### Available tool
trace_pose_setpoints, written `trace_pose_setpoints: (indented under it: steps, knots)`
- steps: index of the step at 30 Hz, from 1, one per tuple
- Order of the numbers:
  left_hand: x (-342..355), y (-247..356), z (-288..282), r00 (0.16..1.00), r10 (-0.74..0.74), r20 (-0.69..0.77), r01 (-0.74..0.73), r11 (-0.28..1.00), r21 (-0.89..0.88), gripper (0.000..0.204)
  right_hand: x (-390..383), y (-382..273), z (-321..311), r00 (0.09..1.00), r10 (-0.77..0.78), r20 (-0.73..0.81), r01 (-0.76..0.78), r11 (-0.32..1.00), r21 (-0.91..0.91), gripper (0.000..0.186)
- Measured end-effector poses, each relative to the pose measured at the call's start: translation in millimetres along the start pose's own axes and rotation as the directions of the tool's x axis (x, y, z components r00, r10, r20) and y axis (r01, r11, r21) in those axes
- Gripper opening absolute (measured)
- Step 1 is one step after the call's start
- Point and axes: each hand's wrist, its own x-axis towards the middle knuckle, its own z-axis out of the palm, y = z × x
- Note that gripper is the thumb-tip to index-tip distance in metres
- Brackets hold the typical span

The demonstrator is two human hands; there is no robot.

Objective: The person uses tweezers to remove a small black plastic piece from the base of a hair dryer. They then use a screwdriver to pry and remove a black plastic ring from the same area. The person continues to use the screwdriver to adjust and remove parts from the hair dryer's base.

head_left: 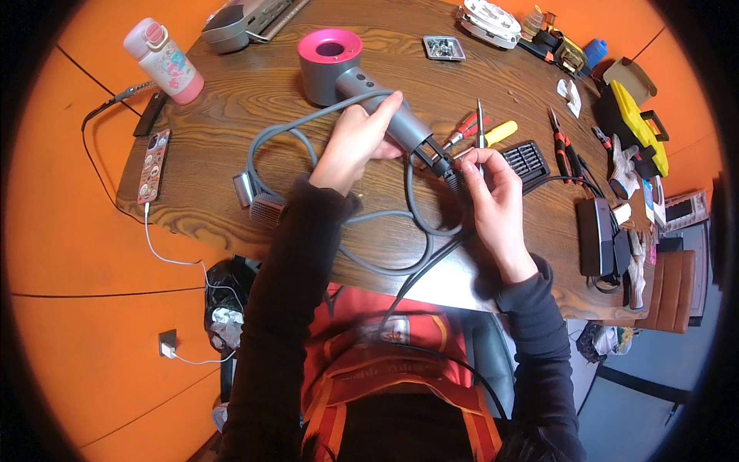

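A grey hair dryer (404,123) with a pink ring on its head is held above the table, its handle slanting down to the right. My left hand (358,142) is wrapped round the handle, thumb on top. The handle's lower end is open, and dark inner parts (443,165) stick out of it. My right hand (494,192) is closed beside this end, fingertips close to the inner parts. A slim pointed metal tool (480,127) stands up between its fingers. The dryer's grey cord (377,268) loops over the table below my hands.
Behind my right hand lie a red-handled screwdriver (463,131), a yellow-handled one (502,132) and a black bit case (526,160). Pliers (563,146), gloves (625,173) and a yellow-black toolbox (637,123) are at right. A bottle (171,69) and phone (154,165) stand left.
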Motion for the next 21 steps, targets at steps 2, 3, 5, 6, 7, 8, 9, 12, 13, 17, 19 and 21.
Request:
trace_pose_setpoints:
  steps: [2, 3, 5, 6, 7, 8, 9, 12, 13, 17, 19, 21]
  knots:
    - [-5, 6, -5, 1.000, -0.014, -0.027, 0.023, 0.935, 0.355, 0.049, 0, 2, 0, 1.000, 0.008, -0.004, -0.008, 1.000, -0.016, 0.008]
    - [-8, 9, -8, 0.999, -0.016, -0.041, 0.035, 0.854, 0.519, 0.047, 0, 3, 1, 1.000, 0.023, -0.002, -0.023, 1.000, -0.007, 0.008]
    - [-12, 9, -6, 0.996, 0.061, -0.068, -0.007, 0.795, 0.607, 0.049, -2, 4, 2, 0.999, 0.047, -0.001, -0.047, 0.999, -0.020, 0.008]
    - [-14, 10, -7, 0.989, 0.137, -0.059, -0.064, 0.747, 0.661, 0.046, -2, 4, 3, 0.998, 0.056, -0.002, -0.056, 0.998, -0.041, 0.008]
    - [-15, 9, -6, 0.976, 0.213, -0.044, -0.119, 0.692, 0.712, 0.043, -3, 5, 3, 0.998, 0.057, -0.002, -0.057, 0.997, -0.061, 0.008]
    - [-15, 8, -4, 0.949, 0.315, 0.002, -0.234, 0.702, 0.673, 0.038, -2, 5, 3, 0.999, 0.052, -0.003, -0.052, 0.996, -0.073, 0.008]
    - [-16, 7, -1, 0.910, 0.413, 0.042, -0.346, 0.699, 0.626, 0.032, -2, 5, 3, 0.999, 0.042, -0.003, -0.042, 0.995, -0.086, 0.007]
    - [-19, 0, 11, 0.754, 0.610, 0.244, -0.647, 0.628, 0.433, 0.014, -3, 3, 3, 1.000, 0.017, -0.021, -0.018, 0.995, -0.095, 0.007]
    - [-19, -2, 16, 0.683, 0.658, 0.317, -0.729, 0.590, 0.347, 0.010, -4, 2, 4, 0.999, 0.010, -0.043, -0.013, 0.997, -0.080, 0.007]
    - [-25, -9, 25, 0.682, 0.593, 0.429, -0.714, 0.667, 0.212, 0.018, -8, -5, 9, 0.989, -0.059, -0.135, 0.066, 0.997, 0.048, 0.008]
    - [-25, -10, 24, 0.698, 0.559, 0.448, -0.685, 0.703, 0.190, 0.018, -10, -8, 10, 0.989, -0.043, -0.139, 0.058, 0.992, 0.108, 0.010]
    - [-27, -10, 25, 0.759, 0.477, 0.443, -0.578, 0.806, 0.123, 0.018, -10, -11, 10, 0.991, 0.008, -0.134, 0.015, 0.985, 0.170, 0.010]
